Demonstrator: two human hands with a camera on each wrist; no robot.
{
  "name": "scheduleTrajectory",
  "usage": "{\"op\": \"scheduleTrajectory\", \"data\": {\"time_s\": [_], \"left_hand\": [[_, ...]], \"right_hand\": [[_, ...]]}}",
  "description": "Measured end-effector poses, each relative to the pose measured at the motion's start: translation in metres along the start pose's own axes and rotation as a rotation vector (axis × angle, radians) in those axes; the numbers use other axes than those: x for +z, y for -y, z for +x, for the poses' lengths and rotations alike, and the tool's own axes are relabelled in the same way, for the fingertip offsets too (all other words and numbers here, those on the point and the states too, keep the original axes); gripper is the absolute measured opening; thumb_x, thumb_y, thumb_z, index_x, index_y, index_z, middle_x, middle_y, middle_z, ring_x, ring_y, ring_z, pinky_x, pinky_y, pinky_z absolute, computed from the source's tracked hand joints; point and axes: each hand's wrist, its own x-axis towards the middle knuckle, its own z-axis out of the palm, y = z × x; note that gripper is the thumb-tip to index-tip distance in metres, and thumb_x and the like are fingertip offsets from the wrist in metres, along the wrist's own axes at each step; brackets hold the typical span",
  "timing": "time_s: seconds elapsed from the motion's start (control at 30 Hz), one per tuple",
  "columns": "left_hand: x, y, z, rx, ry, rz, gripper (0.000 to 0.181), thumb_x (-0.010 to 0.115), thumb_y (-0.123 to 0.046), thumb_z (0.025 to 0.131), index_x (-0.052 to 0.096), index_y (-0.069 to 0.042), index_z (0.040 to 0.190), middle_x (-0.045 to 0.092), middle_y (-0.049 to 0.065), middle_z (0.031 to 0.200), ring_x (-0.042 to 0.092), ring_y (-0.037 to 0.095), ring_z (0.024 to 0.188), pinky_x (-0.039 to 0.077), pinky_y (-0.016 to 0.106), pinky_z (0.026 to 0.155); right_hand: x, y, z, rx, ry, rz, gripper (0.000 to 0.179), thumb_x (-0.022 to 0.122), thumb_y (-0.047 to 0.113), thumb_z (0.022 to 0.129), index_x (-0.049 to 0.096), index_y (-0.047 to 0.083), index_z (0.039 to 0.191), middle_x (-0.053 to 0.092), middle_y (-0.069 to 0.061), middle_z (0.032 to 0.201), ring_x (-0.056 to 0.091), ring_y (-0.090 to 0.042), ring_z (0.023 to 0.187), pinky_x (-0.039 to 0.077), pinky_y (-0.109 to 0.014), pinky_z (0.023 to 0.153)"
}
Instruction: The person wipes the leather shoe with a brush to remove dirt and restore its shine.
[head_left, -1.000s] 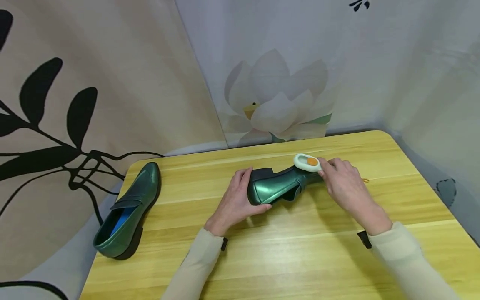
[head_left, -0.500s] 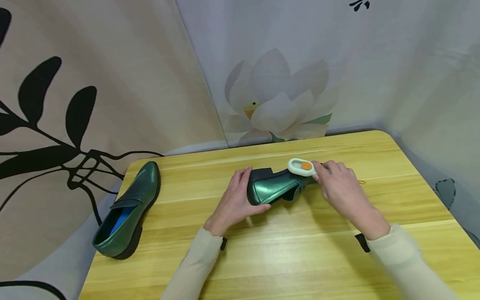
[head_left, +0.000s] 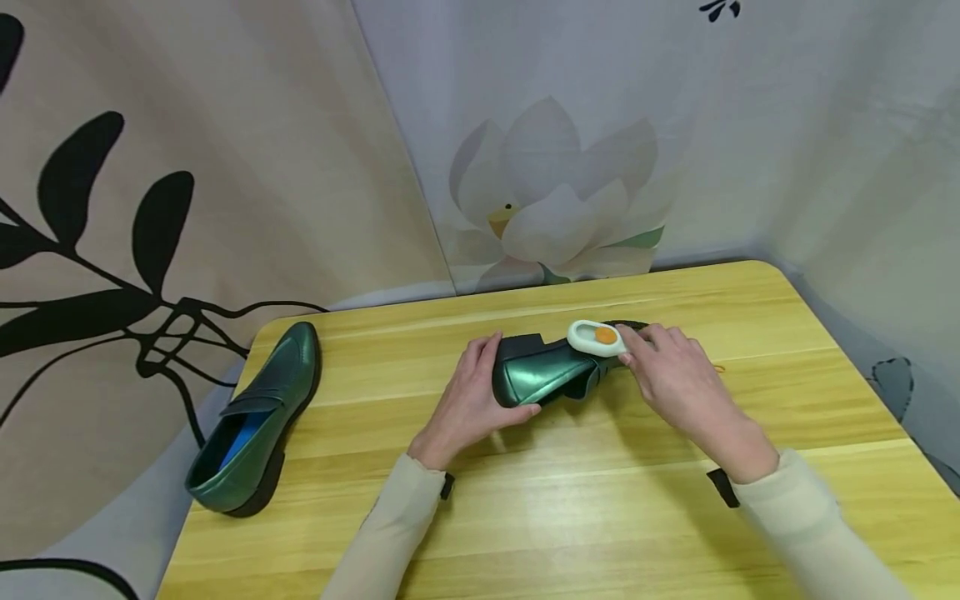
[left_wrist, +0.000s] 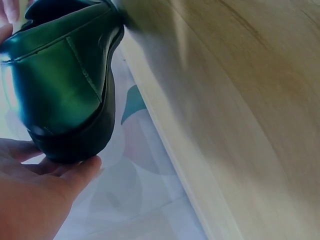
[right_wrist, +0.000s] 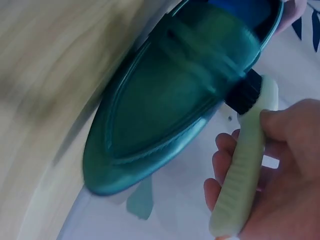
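A green metallic loafer (head_left: 536,377) is tipped on its side over the middle of the table, its dark sole facing away. My left hand (head_left: 465,408) grips it round the heel, thumb along the near side; fingers show beneath the heel in the left wrist view. My right hand (head_left: 686,387) holds a white brush (head_left: 579,343) with an orange oval on its head. In the right wrist view, the brush's short black bristles (right_wrist: 245,92) meet the shoe's side just above the sole, near the strap. The toe is partly hidden behind my right hand in the head view.
A matching green loafer (head_left: 277,375) with a blue insole stands upright at the table's left edge, toe pointing to the back. The wooden table (head_left: 570,517) ends at a curtain (head_left: 555,183) printed with flowers and leaves.
My right hand has slid the brush left along the shoe's side toward the heel, uncovering some of the dark sole near the toe. The left hand and the other loafer stay nearly still.
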Motion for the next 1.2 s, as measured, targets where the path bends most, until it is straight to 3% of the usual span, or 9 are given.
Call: {"op": "scheduleTrajectory", "data": {"time_s": [0.27, 0.53, 0.77, 1.0, 1.2], "left_hand": [[-0.001, -0.003, 0.000, -0.008, -0.005, 0.010, 0.116, 0.089, -0.055, 0.073, 0.032, -0.005, 0.161, 0.041, 0.016, 0.151, 0.048, 0.031, 0.127, 0.050, 0.048, 0.100], [-0.001, -0.007, 0.002, 0.002, -0.011, -0.005, 0.116, 0.088, -0.054, 0.074, 0.031, -0.002, 0.161, 0.042, 0.017, 0.150, 0.049, 0.032, 0.128, 0.047, 0.049, 0.105], [-0.001, -0.008, 0.000, 0.004, -0.001, 0.007, 0.116, 0.088, -0.054, 0.074, 0.031, -0.003, 0.161, 0.041, 0.017, 0.151, 0.049, 0.032, 0.126, 0.050, 0.049, 0.100], [-0.001, -0.008, 0.001, 0.025, -0.023, 0.013, 0.115, 0.089, -0.054, 0.074, 0.032, -0.004, 0.161, 0.042, 0.017, 0.150, 0.049, 0.032, 0.126, 0.050, 0.050, 0.101], [-0.002, -0.006, 0.000, 0.030, -0.006, 0.024, 0.116, 0.089, -0.054, 0.074, 0.031, -0.004, 0.161, 0.040, 0.017, 0.151, 0.049, 0.032, 0.127, 0.051, 0.049, 0.100]], "right_hand": [[0.008, 0.027, 0.007, -0.094, 0.016, 0.034, 0.045, 0.066, 0.021, 0.102, 0.060, 0.006, 0.144, 0.066, -0.015, 0.110, 0.061, -0.035, 0.095, 0.049, -0.046, 0.074], [0.015, 0.043, 0.008, -0.227, -0.054, 0.071, 0.045, 0.069, 0.022, 0.100, 0.062, 0.004, 0.141, 0.066, -0.013, 0.109, 0.061, -0.031, 0.093, 0.050, -0.042, 0.073], [0.016, 0.042, 0.014, -0.122, -0.043, -0.032, 0.043, 0.066, 0.021, 0.103, 0.061, 0.002, 0.141, 0.066, -0.017, 0.105, 0.061, -0.034, 0.089, 0.052, -0.043, 0.070], [0.019, 0.049, 0.018, -0.170, -0.011, 0.027, 0.048, 0.065, 0.023, 0.104, 0.057, 0.004, 0.147, 0.065, -0.014, 0.107, 0.061, -0.030, 0.090, 0.054, -0.042, 0.073], [0.015, 0.033, 0.017, -0.075, -0.005, -0.038, 0.043, 0.064, 0.021, 0.104, 0.060, 0.003, 0.143, 0.067, -0.019, 0.109, 0.063, -0.037, 0.095, 0.051, -0.047, 0.074]]}}
